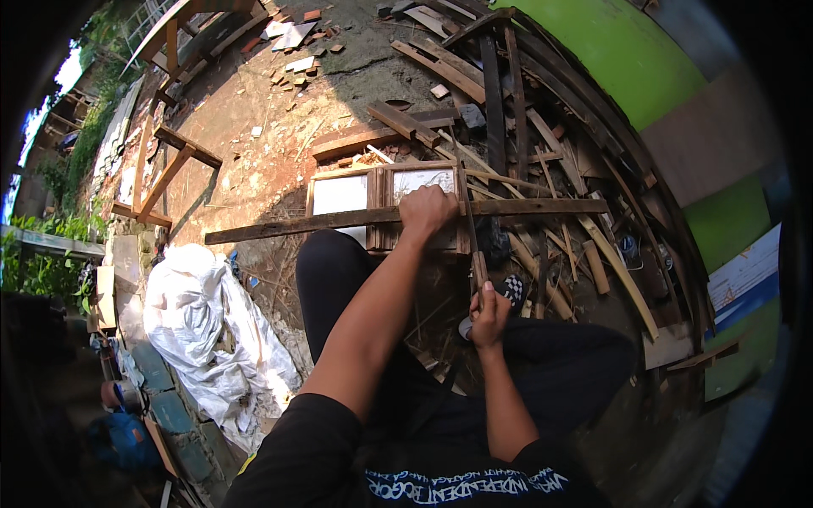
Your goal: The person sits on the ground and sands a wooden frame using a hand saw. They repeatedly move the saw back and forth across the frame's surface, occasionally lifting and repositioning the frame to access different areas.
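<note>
The long plank lies across a wooden frame, my left hand clenched over it. My right hand grips the saw, its blade crossing the plank. Scrap timber lies rightward, white sheeting leftward.

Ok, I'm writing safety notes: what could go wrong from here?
The left hand holds the plank close to the saw, so a slip might cut it. The plank overhangs the wooden frame on both sides, so it could rock. A checkered shoe shows near the saw's handle, so a falling offcut might strike that foot.
</note>
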Demonstrator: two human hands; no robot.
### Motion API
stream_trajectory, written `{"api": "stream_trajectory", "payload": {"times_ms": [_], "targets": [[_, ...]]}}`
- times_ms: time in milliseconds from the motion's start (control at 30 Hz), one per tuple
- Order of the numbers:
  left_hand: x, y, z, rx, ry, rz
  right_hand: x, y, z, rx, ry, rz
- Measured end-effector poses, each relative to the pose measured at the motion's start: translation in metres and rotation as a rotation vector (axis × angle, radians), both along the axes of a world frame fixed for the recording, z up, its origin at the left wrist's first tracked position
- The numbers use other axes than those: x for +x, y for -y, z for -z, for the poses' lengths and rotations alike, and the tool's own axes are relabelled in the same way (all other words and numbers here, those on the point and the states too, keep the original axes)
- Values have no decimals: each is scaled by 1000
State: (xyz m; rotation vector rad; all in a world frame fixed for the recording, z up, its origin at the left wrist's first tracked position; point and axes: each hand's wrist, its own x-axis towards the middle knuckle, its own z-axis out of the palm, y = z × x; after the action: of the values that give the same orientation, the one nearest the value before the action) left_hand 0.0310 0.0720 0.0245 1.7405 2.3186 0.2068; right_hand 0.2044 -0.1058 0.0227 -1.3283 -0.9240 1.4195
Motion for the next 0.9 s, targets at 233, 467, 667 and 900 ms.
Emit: {"api": "stream_trajectory", "payload": {"times_ms": [233,467,667,900], "targets": [[-9,-17,-4,66,42,-9,30,93,-12,-62,52,14],[-13,-13,1,18,41,10,-5,7,-6,24,52,-3],[-12,-17,-4,73,23,-3,29,104,-40,-97,86,-16],[-12,-14,-4,23,57,-1,-19,-15,-5,117,124,0]]}}
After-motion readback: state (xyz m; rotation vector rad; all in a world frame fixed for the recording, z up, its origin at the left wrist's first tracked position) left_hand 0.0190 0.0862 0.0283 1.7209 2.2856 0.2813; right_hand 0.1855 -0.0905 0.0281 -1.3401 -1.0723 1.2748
